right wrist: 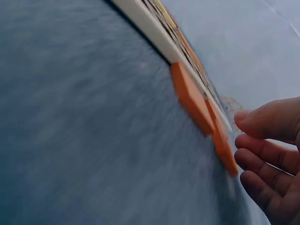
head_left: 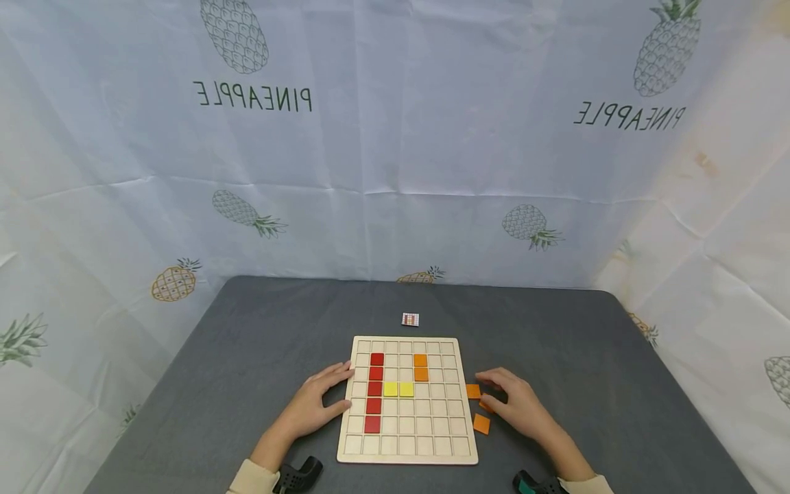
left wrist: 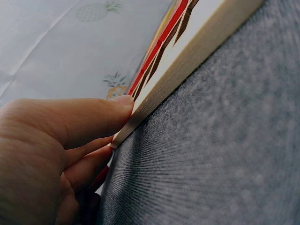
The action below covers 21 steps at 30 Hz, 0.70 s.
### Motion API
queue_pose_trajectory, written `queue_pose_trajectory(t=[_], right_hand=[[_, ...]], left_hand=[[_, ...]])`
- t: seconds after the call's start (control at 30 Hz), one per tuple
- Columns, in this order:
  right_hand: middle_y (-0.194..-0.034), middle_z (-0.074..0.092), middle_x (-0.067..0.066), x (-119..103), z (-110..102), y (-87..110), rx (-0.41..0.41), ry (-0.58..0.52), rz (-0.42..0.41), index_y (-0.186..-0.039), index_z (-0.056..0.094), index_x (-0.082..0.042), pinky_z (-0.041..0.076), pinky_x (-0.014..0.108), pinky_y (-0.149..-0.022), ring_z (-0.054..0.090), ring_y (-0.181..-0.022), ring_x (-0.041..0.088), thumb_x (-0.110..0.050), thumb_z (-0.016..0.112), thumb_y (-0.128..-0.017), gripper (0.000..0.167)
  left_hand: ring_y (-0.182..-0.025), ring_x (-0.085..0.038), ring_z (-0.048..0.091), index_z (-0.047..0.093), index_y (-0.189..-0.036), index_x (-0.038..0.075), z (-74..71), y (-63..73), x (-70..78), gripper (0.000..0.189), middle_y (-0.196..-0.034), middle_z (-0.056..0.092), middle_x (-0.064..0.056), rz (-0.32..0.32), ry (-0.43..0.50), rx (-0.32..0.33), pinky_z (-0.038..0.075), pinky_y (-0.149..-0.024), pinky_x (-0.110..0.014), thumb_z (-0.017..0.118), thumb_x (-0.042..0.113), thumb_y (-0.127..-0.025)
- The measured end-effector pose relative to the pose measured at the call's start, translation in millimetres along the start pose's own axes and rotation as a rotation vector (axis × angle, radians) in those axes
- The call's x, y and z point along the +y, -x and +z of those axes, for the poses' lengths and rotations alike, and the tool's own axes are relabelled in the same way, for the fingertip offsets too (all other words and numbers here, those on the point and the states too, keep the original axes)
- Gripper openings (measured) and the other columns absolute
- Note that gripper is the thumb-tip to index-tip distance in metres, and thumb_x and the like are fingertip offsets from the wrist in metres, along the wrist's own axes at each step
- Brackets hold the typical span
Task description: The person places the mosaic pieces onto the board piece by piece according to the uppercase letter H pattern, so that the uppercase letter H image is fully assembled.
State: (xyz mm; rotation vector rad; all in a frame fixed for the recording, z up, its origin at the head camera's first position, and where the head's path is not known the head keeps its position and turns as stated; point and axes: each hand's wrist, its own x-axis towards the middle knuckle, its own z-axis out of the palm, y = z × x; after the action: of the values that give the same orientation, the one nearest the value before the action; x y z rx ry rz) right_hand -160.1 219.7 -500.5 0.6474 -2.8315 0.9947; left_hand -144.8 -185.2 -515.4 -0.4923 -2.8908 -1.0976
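A pale wooden grid board [head_left: 432,429] lies flat on the table. A column of several red square tiles [head_left: 374,389] fills its left part, two yellow tiles [head_left: 391,390] sit beside the middle red one, and two orange tiles [head_left: 421,374] are stacked in a column at upper right. My left hand [head_left: 311,405] rests its thumb and fingertips against the board's left edge [left wrist: 168,77]. My right hand [head_left: 515,403], fingers loosely bent and holding nothing, hovers by three loose orange tiles [head_left: 481,424] at the board's right edge; it partly covers one of them.
A small card with a printed coloured grid [head_left: 410,320] lies beyond the board's far edge. The dark grey table [head_left: 296,309] meets a white pineapple-print cloth [head_left: 395,137] at the back. Black straps [head_left: 299,475] circle both wrists.
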Motion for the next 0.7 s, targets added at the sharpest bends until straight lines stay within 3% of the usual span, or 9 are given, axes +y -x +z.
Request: queue_pose_trajectory(t=[0.3, 0.53, 0.7], right_hand=[[-0.108, 0.063, -0.011, 7, 2, 23.9, 0.053, -0.028, 0.054, -0.115, 0.068, -0.016, 0.053, 0.023, -0.078, 0.06, -0.092, 0.003, -0.015, 0.076, -0.079, 0.037], [-0.102, 0.06, -0.014, 7, 5, 26.8, 0.084, 0.037, 0.029, -0.111, 0.07, -0.016, 0.052, 0.024, -0.075, 0.059, -0.089, 0.001, -0.011, 0.078, -0.075, 0.037], [-0.099, 0.057, -0.016, 6, 5, 26.5, 0.081, 0.053, 0.055, -0.109, 0.071, -0.017, 0.052, 0.026, -0.075, 0.058, -0.088, 0.001, -0.01, 0.078, -0.076, 0.034]], left_hand=[[-0.135, -0.029, 0.041, 0.058, -0.133, 0.016, 0.8, 0.0, 0.2, 0.057, -0.144, 0.048, 0.001, 0.008, -0.009, 0.003, 0.032, -0.104, -0.061, 0.067, 0.044, -0.085], [-0.135, -0.029, 0.041, 0.057, -0.133, 0.017, 2.1, 0.0, -1.8, 0.057, -0.144, 0.048, 0.001, 0.011, -0.008, 0.001, 0.032, -0.104, -0.06, 0.066, 0.046, -0.085], [-0.135, -0.029, 0.041, 0.057, -0.133, 0.017, 2.3, -0.4, -2.9, 0.057, -0.144, 0.048, 0.001, 0.01, -0.002, 0.001, 0.033, -0.104, -0.06, 0.066, 0.046, -0.085]])
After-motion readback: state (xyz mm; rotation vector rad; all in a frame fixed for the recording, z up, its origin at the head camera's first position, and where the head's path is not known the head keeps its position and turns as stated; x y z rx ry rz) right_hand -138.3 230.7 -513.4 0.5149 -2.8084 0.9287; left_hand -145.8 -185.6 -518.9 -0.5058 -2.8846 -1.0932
